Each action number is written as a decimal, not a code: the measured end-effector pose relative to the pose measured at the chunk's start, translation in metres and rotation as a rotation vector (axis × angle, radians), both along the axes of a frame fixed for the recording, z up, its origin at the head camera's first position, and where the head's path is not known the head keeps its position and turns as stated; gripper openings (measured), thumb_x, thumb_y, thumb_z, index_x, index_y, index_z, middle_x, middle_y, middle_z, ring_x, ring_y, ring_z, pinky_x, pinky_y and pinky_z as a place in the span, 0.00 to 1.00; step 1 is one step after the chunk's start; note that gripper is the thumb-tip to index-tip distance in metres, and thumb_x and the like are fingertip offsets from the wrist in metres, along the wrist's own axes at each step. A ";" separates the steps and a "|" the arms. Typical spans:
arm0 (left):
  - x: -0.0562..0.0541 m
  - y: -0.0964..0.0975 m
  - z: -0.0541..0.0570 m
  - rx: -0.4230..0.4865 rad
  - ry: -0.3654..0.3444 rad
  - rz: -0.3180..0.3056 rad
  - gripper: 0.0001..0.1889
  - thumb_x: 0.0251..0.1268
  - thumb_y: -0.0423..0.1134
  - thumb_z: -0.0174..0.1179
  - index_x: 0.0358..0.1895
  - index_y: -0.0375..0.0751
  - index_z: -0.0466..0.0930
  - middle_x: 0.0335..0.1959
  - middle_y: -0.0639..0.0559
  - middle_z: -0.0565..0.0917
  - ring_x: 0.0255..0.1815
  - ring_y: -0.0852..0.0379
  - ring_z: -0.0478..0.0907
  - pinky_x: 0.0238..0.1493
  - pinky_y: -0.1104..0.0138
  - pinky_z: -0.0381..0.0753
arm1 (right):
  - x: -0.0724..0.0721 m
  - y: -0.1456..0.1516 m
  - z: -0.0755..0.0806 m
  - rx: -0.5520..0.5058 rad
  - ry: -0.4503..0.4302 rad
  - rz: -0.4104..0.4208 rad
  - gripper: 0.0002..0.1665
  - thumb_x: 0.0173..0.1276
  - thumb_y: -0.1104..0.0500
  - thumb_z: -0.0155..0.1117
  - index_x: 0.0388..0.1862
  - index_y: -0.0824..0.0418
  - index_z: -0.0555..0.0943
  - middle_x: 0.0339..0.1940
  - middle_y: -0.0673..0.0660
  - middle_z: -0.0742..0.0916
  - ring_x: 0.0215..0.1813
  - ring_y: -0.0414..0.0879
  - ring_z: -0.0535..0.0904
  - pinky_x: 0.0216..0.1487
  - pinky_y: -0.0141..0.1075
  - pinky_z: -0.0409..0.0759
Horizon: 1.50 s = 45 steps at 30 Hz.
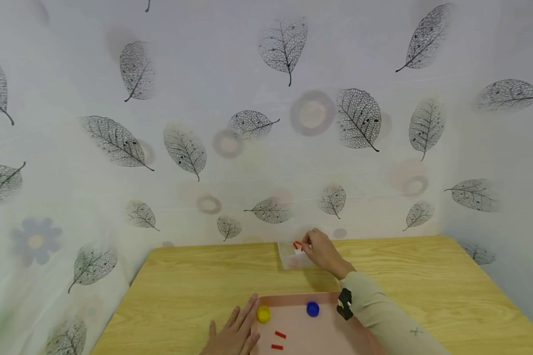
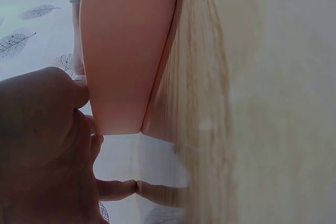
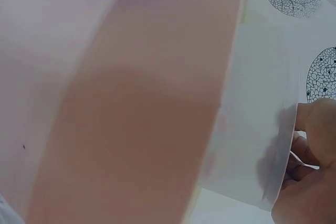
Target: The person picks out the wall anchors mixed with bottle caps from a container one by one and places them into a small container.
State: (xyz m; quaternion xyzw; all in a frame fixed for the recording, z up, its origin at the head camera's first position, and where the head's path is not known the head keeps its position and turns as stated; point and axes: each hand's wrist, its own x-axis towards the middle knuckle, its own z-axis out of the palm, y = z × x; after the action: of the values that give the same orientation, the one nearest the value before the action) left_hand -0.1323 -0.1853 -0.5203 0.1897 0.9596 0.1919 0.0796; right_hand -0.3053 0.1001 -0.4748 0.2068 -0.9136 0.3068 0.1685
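My left hand (image 1: pixel 235 333) rests with extended fingers over the left edge of a pink tray (image 1: pixel 288 300). In the left wrist view, that hand (image 2: pixel 44 140) touches the rim of the tray's wall (image 2: pixel 126 51). Beyond the tray, my right hand (image 1: pixel 322 251) reaches into a small translucent container (image 1: pixel 288 264), fingers bent down among red sticks (image 1: pixel 298 243). Whether a stick is pinched cannot be told. In the right wrist view, the container's wall (image 3: pixel 247 119) partly hides the fingers of my right hand (image 3: pixel 315 166).
Inside the tray lie two short red sticks (image 1: pixel 280 335), a round yellow piece (image 1: pixel 263 314) near the left corner and a round blue piece (image 1: pixel 313 309) near the back wall. The wooden table (image 1: pixel 182 276) ends at a leaf-patterned backdrop (image 1: pixel 231 172).
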 end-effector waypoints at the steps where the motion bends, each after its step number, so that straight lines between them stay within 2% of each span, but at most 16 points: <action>1: 0.000 0.000 0.000 0.000 0.000 0.001 0.34 0.82 0.66 0.31 0.85 0.64 0.43 0.85 0.66 0.44 0.75 0.32 0.63 0.51 0.13 0.48 | 0.000 0.000 0.000 0.000 -0.003 0.000 0.08 0.66 0.72 0.65 0.29 0.63 0.80 0.30 0.54 0.79 0.34 0.47 0.74 0.38 0.43 0.77; 17: 0.002 0.000 0.001 -0.008 0.010 -0.002 0.34 0.81 0.66 0.31 0.85 0.64 0.44 0.85 0.66 0.45 0.75 0.34 0.64 0.52 0.14 0.50 | 0.000 0.001 -0.002 -0.018 0.009 -0.006 0.07 0.66 0.70 0.68 0.30 0.63 0.80 0.30 0.54 0.80 0.34 0.47 0.76 0.38 0.44 0.79; 24: 0.003 0.000 0.004 -0.005 0.017 0.004 0.34 0.82 0.66 0.32 0.85 0.64 0.43 0.85 0.66 0.45 0.76 0.34 0.63 0.53 0.14 0.50 | 0.007 0.005 0.005 -0.069 0.036 0.045 0.04 0.66 0.71 0.68 0.34 0.65 0.82 0.34 0.57 0.81 0.38 0.55 0.80 0.42 0.46 0.82; 27: 0.004 0.000 0.006 -0.005 0.014 0.004 0.34 0.82 0.66 0.31 0.85 0.64 0.43 0.85 0.65 0.45 0.76 0.34 0.63 0.54 0.14 0.49 | 0.014 0.006 0.012 -0.086 0.034 0.057 0.02 0.67 0.70 0.68 0.36 0.66 0.82 0.35 0.58 0.81 0.38 0.56 0.81 0.42 0.46 0.83; 35: 0.004 0.000 0.008 -0.012 0.004 -0.001 0.35 0.82 0.66 0.31 0.85 0.63 0.43 0.85 0.64 0.45 0.76 0.34 0.63 0.53 0.14 0.49 | 0.046 0.008 0.026 -0.140 -0.003 0.052 0.02 0.71 0.66 0.68 0.37 0.63 0.82 0.35 0.52 0.80 0.39 0.49 0.79 0.43 0.43 0.82; 39: 0.003 0.000 0.006 -0.009 0.010 -0.004 0.35 0.82 0.66 0.32 0.85 0.62 0.43 0.85 0.64 0.45 0.76 0.34 0.63 0.52 0.14 0.49 | 0.061 0.012 0.031 -0.168 0.013 0.066 0.03 0.70 0.66 0.69 0.38 0.62 0.82 0.36 0.51 0.81 0.39 0.46 0.78 0.43 0.43 0.83; 45: 0.003 0.000 0.004 -0.001 0.019 -0.010 0.34 0.82 0.65 0.32 0.85 0.62 0.43 0.85 0.63 0.45 0.76 0.34 0.63 0.52 0.13 0.49 | 0.085 0.017 0.036 -0.202 0.065 0.095 0.04 0.69 0.67 0.70 0.40 0.61 0.83 0.36 0.48 0.82 0.38 0.42 0.78 0.40 0.37 0.82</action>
State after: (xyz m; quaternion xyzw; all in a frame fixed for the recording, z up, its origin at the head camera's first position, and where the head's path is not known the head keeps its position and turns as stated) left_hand -0.1297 -0.1855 -0.5159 0.1962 0.9595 0.1892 0.0716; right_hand -0.2207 0.1173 -0.4386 0.2417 -0.8613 0.3978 0.2035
